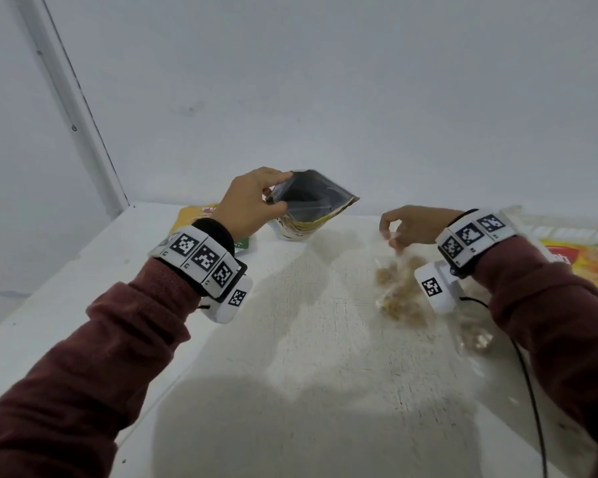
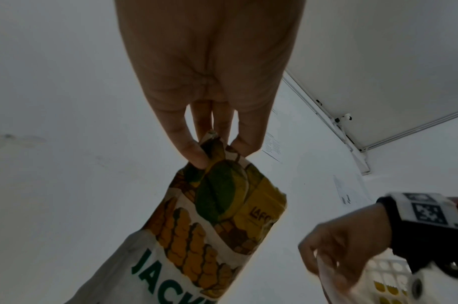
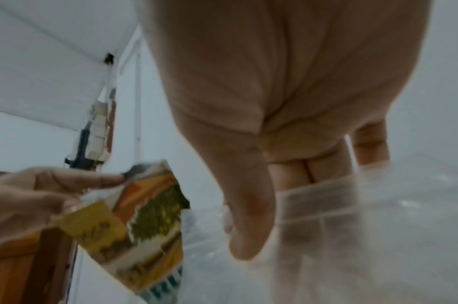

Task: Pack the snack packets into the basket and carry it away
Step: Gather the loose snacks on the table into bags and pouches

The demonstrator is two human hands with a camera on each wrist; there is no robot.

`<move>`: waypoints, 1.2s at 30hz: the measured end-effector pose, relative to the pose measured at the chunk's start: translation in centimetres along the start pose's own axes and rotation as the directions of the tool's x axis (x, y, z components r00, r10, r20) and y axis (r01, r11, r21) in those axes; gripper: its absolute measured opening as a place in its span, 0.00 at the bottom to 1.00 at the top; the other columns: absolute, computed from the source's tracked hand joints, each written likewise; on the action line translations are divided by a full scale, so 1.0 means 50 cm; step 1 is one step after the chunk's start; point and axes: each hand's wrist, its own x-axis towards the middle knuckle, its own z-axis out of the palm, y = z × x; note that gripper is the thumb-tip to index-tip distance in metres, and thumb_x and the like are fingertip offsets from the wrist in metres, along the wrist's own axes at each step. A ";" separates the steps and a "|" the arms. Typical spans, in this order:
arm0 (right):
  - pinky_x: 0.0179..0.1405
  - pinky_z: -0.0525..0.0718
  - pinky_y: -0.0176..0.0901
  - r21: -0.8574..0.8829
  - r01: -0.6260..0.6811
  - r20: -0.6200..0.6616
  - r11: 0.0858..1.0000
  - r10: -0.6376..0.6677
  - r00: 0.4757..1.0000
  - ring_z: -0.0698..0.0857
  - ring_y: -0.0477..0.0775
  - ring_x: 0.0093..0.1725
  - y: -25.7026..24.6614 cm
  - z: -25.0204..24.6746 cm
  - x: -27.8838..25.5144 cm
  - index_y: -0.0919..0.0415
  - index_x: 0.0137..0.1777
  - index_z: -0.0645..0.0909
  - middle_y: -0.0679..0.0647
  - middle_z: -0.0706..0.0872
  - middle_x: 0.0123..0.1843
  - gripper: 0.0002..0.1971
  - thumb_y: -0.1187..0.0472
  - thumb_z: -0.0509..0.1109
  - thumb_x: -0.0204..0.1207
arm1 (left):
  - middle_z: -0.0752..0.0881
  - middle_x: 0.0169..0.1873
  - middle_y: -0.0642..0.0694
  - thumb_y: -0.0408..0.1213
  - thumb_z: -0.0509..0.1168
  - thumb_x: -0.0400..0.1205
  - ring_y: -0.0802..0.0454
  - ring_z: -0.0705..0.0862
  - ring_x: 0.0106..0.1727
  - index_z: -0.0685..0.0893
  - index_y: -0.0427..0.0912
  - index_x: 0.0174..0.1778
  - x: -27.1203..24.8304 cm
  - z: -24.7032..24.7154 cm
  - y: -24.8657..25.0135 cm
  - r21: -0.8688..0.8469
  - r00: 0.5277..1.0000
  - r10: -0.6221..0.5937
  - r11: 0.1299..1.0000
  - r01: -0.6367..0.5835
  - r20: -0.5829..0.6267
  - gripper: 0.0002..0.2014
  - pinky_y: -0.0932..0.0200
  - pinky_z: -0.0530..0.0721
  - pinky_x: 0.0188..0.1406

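Observation:
My left hand (image 1: 252,201) pinches the top edge of an open snack pouch (image 1: 311,205) with a dark lining; it stands at the back of the white table (image 1: 290,339). The left wrist view shows the pouch (image 2: 209,226) printed yellow and green, and the pinching fingers (image 2: 194,152). My right hand (image 1: 408,225) pinches the top of a clear plastic packet of brown snacks (image 1: 394,291), which hangs blurred just above the table. In the right wrist view the clear packet (image 3: 318,205) runs under my thumb, with the pouch (image 3: 144,216) to its left. A white basket (image 1: 567,229) shows at the far right.
A yellow packet (image 1: 197,215) lies behind my left wrist. An orange and yellow packet (image 1: 587,263) lies by the basket at the right edge. Another clear packet of snacks (image 1: 477,339) lies under my right forearm. A white wall rises right behind the table.

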 end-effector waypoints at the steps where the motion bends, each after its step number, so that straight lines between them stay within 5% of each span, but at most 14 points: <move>1: 0.47 0.73 0.45 0.044 0.019 -0.020 0.999 -0.019 1.000 0.80 0.51 0.35 -0.008 -0.010 -0.013 0.52 0.36 0.74 0.45 0.84 0.26 0.13 0.71 0.66 0.76 | 0.81 0.63 0.43 0.28 0.67 0.75 0.53 0.77 0.49 0.78 0.41 0.69 0.000 0.001 0.000 -0.005 1.000 0.001 1.000 -0.001 -0.001 0.24 0.51 0.82 0.58; 7: 0.50 0.75 0.45 0.102 0.150 -0.121 0.983 -0.137 0.983 0.82 0.52 0.42 -0.055 -0.005 -0.060 0.48 0.40 0.73 0.48 0.84 0.32 0.11 0.65 0.62 0.80 | 0.81 0.63 0.43 0.27 0.66 0.76 0.54 0.75 0.48 0.78 0.40 0.69 -0.001 0.006 0.001 -0.027 1.000 0.029 0.999 -0.029 0.006 0.24 0.56 0.81 0.57; 11: 0.47 0.76 0.47 0.154 0.122 -0.079 0.981 -0.111 0.991 0.78 0.54 0.40 -0.062 0.037 -0.053 0.47 0.39 0.72 0.48 0.79 0.31 0.15 0.70 0.59 0.79 | 0.81 0.63 0.43 0.27 0.66 0.76 0.54 0.75 0.47 0.78 0.40 0.69 -0.003 0.006 -0.001 -0.017 0.998 0.051 0.999 -0.051 0.024 0.23 0.59 0.80 0.55; 16: 0.29 0.67 0.33 0.325 0.020 -0.066 0.946 0.002 0.998 0.71 0.47 0.30 -0.067 0.074 -0.043 0.52 0.49 0.70 0.50 0.73 0.33 0.08 0.67 0.56 0.82 | 0.80 0.63 0.43 0.28 0.66 0.77 0.54 0.76 0.49 0.77 0.40 0.70 -0.004 0.002 -0.003 -0.015 0.997 0.059 0.998 -0.058 0.046 0.23 0.55 0.81 0.58; 19: 0.38 0.70 0.40 0.349 -0.004 -0.079 0.937 0.034 0.996 0.74 0.51 0.38 -0.064 0.092 -0.031 0.51 0.56 0.62 0.51 0.73 0.37 0.08 0.59 0.58 0.82 | 0.80 0.63 0.43 0.28 0.66 0.77 0.53 0.76 0.49 0.77 0.40 0.70 -0.004 0.002 -0.003 -0.028 0.996 0.062 0.998 -0.061 0.056 0.23 0.55 0.81 0.58; 21: 0.42 0.71 0.42 0.337 0.008 -0.074 0.941 0.018 0.997 0.72 0.52 0.37 -0.060 0.100 -0.029 0.52 0.56 0.59 0.51 0.71 0.35 0.14 0.53 0.63 0.80 | 0.80 0.63 0.43 0.28 0.66 0.77 0.54 0.76 0.49 0.77 0.40 0.70 -0.004 0.002 -0.002 -0.034 0.996 0.063 0.998 -0.061 0.058 0.23 0.56 0.81 0.58; 25: 0.32 0.69 0.37 0.230 0.041 -0.057 0.972 -0.029 0.998 0.67 0.50 0.31 -0.054 0.109 -0.031 0.52 0.52 0.59 0.52 0.69 0.31 0.26 0.52 0.76 0.69 | 0.80 0.63 0.44 0.28 0.66 0.77 0.55 0.76 0.49 0.78 0.40 0.70 -0.003 0.000 -0.004 -0.039 0.997 0.060 0.998 -0.058 0.054 0.23 0.59 0.79 0.57; 32: 0.37 0.75 0.41 -0.011 0.006 -0.132 1.000 -0.007 0.991 0.75 0.52 0.38 -0.029 0.128 -0.018 0.48 0.49 0.65 0.50 0.78 0.39 0.27 0.54 0.81 0.61 | 0.80 0.64 0.43 0.28 0.66 0.77 0.56 0.75 0.48 0.77 0.40 0.70 -0.001 -0.003 -0.009 -0.037 0.997 0.056 0.998 -0.054 0.049 0.23 0.63 0.78 0.54; 36: 0.51 0.76 0.45 -0.101 0.000 -0.189 0.995 -0.019 0.982 0.80 0.55 0.49 -0.028 0.131 -0.022 0.47 0.49 0.66 0.51 0.81 0.49 0.24 0.53 0.80 0.62 | 0.80 0.64 0.44 0.28 0.66 0.77 0.56 0.75 0.49 0.77 0.41 0.70 0.002 -0.005 -0.010 -0.024 0.997 0.050 0.999 -0.048 0.052 0.24 0.65 0.76 0.52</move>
